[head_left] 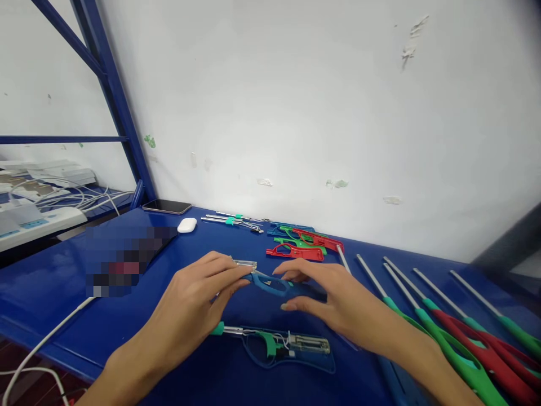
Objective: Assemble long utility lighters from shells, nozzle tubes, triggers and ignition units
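Beyond the open lighter (273,345), the left hand (198,287) pinches a blue casing (275,291), apparently steadying it, while the right hand (338,290) flanks it, thumb and fingers parted.

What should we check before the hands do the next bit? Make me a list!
1. Left hand pinching an end of the held blue shell: ok.
2. Right hand gripping it firmly: cannot tell.
3. Lower blue shell closed up: not ok, the clear part and green piece inside show.
4. Red shell apart from both hands: ok.
5. Phone out of the way: ok.
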### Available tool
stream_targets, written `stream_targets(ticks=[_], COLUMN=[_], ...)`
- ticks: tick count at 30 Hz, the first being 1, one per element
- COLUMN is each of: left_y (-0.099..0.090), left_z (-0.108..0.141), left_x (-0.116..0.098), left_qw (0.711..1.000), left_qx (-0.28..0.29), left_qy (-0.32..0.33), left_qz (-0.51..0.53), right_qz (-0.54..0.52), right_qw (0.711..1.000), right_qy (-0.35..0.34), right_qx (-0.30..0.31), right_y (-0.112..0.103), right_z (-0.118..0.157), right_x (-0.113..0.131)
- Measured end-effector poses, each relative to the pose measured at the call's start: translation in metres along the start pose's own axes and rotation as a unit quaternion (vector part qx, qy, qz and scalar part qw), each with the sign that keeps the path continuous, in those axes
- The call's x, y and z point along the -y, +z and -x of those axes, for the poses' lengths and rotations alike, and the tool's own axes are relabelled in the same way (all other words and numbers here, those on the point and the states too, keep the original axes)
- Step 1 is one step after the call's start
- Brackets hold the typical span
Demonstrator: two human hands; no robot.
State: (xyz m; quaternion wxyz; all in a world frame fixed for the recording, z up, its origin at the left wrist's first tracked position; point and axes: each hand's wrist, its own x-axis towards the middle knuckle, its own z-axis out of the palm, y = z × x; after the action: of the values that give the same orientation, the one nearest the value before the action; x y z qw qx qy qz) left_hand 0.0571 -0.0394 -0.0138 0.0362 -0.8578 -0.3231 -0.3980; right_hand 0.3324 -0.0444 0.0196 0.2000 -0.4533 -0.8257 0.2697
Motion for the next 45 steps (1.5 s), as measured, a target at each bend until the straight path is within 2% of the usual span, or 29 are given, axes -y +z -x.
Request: stream_targets(ticks=[3,10,13,19,25,28,37,43,45], left_y=[-0.003,-0.009,-0.011,-0.014,-0.015,-0.014,-0.008,-0.008,-0.009], left_z=[0.001,0.008,0.006,0.003,0.013,0.016,0.017,0.022,0.022], left_x=[0.002,-0.001,-0.004,-0.004,-0.009,-0.014,-0.008,-0.005,-0.007], left_qw=[0.999,0.989,0.989,0.992,0.964,0.95,0.955,0.958,0.955], left_qx=[0.033,0.126,0.125,0.083,0.214,0.256,0.236,0.224,0.236], left_qy=[-0.032,-0.077,-0.073,-0.096,-0.155,-0.167,-0.162,-0.17,-0.168], left_qz=[0.014,-0.024,-0.015,0.025,0.042,0.059,0.071,0.062,0.057], right_qz=[-0.003,0.025,0.038,0.068,0.074,0.068,0.073,0.078,0.085], right_qw=[1.0,0.997,0.998,0.997,0.993,0.99,0.985,0.986,0.986], right_qy=[0.027,0.057,0.049,0.035,0.067,0.084,0.091,0.095,0.098], right_qx=[0.002,0.036,0.031,0.029,0.067,0.085,0.125,0.115,0.106], right_y=[-0.005,-0.011,-0.009,-0.008,-0.01,-0.007,-0.003,-0.004,-0.004], right_z=[0.0,0.005,0.007,0.008,0.013,0.015,0.011,0.012,0.013], right_x=[-0.002,-0.004,-0.001,-0.001,0.005,0.006,0.001,0.003,0.006])
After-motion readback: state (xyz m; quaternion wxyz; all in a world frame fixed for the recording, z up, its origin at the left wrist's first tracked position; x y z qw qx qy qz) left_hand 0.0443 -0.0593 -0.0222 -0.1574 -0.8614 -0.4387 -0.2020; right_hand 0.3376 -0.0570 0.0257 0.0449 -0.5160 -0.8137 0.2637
